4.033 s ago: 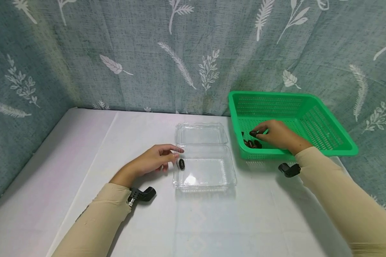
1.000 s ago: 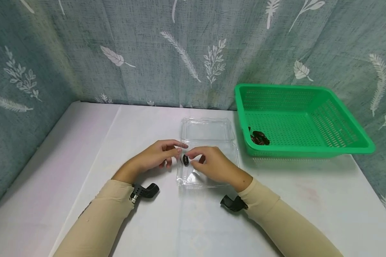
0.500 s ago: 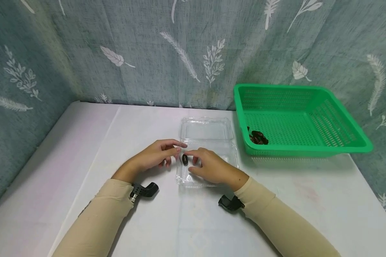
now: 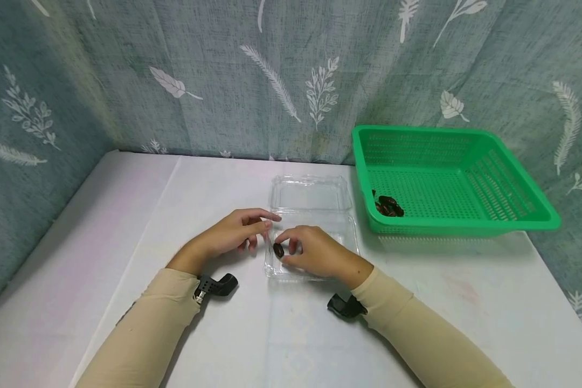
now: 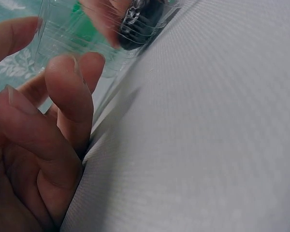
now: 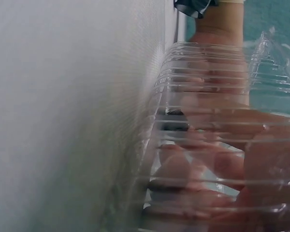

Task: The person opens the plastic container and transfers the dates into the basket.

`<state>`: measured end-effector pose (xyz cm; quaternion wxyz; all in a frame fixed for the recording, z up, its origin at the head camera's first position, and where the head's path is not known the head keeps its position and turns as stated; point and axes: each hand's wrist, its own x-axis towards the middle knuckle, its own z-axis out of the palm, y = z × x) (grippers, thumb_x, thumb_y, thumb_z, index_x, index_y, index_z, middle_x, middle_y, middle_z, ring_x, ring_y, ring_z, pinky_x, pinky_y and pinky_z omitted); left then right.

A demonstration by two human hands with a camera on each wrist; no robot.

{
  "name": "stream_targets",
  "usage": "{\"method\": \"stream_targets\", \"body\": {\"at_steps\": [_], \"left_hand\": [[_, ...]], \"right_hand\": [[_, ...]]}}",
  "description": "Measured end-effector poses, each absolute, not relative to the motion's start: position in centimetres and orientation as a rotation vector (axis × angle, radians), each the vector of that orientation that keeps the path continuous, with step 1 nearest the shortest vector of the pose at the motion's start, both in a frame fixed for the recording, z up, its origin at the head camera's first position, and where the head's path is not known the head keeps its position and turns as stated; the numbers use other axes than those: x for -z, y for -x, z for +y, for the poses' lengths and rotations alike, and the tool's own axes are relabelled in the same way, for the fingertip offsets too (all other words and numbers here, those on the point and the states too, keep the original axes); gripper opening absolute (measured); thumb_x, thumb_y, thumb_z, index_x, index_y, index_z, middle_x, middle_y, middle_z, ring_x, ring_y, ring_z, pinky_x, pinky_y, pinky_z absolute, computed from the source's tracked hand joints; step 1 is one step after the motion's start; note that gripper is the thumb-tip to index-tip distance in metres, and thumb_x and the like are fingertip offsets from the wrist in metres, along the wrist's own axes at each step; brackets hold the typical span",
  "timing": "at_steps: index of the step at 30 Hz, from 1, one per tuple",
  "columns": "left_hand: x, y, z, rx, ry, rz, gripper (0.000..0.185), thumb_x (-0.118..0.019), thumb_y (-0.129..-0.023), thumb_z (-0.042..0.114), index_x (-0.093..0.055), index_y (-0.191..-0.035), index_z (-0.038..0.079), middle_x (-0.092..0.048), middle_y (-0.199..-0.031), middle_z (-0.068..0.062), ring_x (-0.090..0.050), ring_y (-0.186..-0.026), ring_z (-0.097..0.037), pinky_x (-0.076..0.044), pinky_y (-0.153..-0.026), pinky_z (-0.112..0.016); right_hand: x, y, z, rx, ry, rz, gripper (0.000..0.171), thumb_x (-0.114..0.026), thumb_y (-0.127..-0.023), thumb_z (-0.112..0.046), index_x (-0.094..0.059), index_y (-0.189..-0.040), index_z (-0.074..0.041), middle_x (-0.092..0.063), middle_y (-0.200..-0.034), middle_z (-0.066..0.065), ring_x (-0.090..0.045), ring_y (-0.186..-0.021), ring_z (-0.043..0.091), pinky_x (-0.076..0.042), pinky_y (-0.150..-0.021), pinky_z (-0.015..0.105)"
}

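Note:
A clear plastic clamshell box (image 4: 320, 218) lies open on the white table, its lid laid back toward the curtain. In its left part sits a dark, glossy oval date (image 4: 278, 250). My right hand (image 4: 315, 250) reaches into the box and pinches the date between thumb and index finger. The left wrist view shows that date (image 5: 140, 24) through the box wall. At the box's left edge is my left hand (image 4: 237, 231), index fingertip touching the rim, the other fingers loosely bent and holding nothing. Through the ribbed plastic, the right wrist view blurs the fingers.
To the right stands a green perforated basket (image 4: 461, 223), with several dark dates (image 4: 389, 206) in its near left corner. A patterned grey-green curtain (image 4: 213, 81) hangs behind the table (image 4: 213, 334).
My right hand has come from the basket to the box. In the last half second its thumb and index finger have closed on the date, which now lies slightly nearer and tilted. The left hand stays.

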<state>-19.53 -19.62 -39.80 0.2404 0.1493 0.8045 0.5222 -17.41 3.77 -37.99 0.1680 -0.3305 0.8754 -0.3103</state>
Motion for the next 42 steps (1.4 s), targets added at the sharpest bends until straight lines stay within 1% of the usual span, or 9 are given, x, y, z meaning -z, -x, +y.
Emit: {"method": "stream_targets", "body": {"at_steps": [9, 16, 20, 24, 28, 33, 42], "left_hand": [[39.76, 19.57, -19.55, -1.424, -0.400, 2.201, 0.036, -0.054, -0.103, 0.035, -0.061, -0.135, 0.019, -0.067, -0.097, -0.008, -0.058, -0.061, -0.016, -0.044, -0.049, -0.026], [39.55, 19.48, -19.46, -1.433, -0.395, 2.218, 0.035, -0.055, -0.103, 0.034, -0.061, -0.135, 0.020, -0.066, -0.096, -0.008, -0.057, -0.060, -0.017, -0.043, -0.049, -0.026], [39.73, 19.42, -19.40, -1.424, -0.393, 2.208, 0.037, -0.055, -0.103, 0.034, -0.061, -0.136, 0.018, -0.066, -0.096, -0.008, -0.057, -0.061, -0.015, -0.043, -0.049, -0.026], [40.07, 19.45, -19.39, -1.420, -0.389, 2.199, 0.036, -0.055, -0.103, 0.034, -0.061, -0.135, 0.019, -0.066, -0.096, -0.008, -0.058, -0.061, -0.016, -0.044, -0.049, -0.026], [40.04, 19.54, -19.44, -1.438, -0.385, 2.205, 0.036, -0.055, -0.103, 0.035, -0.061, -0.135, 0.020, -0.066, -0.096, -0.009, -0.057, -0.059, -0.016, -0.043, -0.049, -0.026], [39.81, 19.48, -19.45, -1.434, -0.398, 2.205, 0.037, -0.054, -0.103, 0.034, -0.061, -0.136, 0.018, -0.065, -0.096, -0.009, -0.057, -0.059, -0.015, -0.043, -0.049, -0.025], [40.05, 19.52, -19.40, -1.448, -0.381, 2.191, 0.036, -0.055, -0.103, 0.036, -0.061, -0.135, 0.020, -0.065, -0.098, -0.010, -0.057, -0.060, -0.015, -0.043, -0.049, -0.026]], "right_hand": [[37.96, 17.25, 3.65, 0.877, 0.899, 2.492, 0.035, -0.079, -0.086, -0.016, -0.071, -0.119, -0.010, -0.066, -0.084, -0.002, -0.055, -0.074, 0.008, -0.047, -0.068, 0.022], [38.12, 17.29, 3.66, 0.882, 0.892, 2.520, 0.029, -0.080, -0.085, -0.016, -0.073, -0.113, -0.012, -0.064, -0.083, -0.002, -0.055, -0.074, 0.010, -0.047, -0.067, 0.023], [38.35, 17.17, 3.77, 0.883, 0.873, 2.504, 0.029, -0.080, -0.085, -0.017, -0.073, -0.113, -0.012, -0.065, -0.084, -0.002, -0.055, -0.075, 0.010, -0.047, -0.068, 0.023], [38.53, 17.06, 3.83, 0.872, 0.884, 2.502, 0.027, -0.078, -0.087, -0.017, -0.073, -0.113, -0.012, -0.065, -0.083, -0.003, -0.055, -0.075, 0.010, -0.047, -0.067, 0.023], [38.35, 17.12, 3.74, 0.874, 0.927, 2.522, 0.024, -0.075, -0.088, -0.013, -0.073, -0.112, -0.011, -0.066, -0.083, -0.002, -0.055, -0.074, 0.010, -0.047, -0.067, 0.023], [38.13, 17.16, 3.72, 0.850, 0.955, 2.521, 0.026, -0.071, -0.089, -0.009, -0.072, -0.115, -0.009, -0.068, -0.086, -0.001, -0.055, -0.074, 0.009, -0.047, -0.067, 0.022], [38.44, 17.27, 3.84, 0.851, 0.963, 2.522, 0.029, -0.066, -0.089, -0.003, -0.073, -0.117, -0.010, -0.068, -0.089, 0.000, -0.054, -0.073, 0.009, -0.047, -0.066, 0.022]]}}
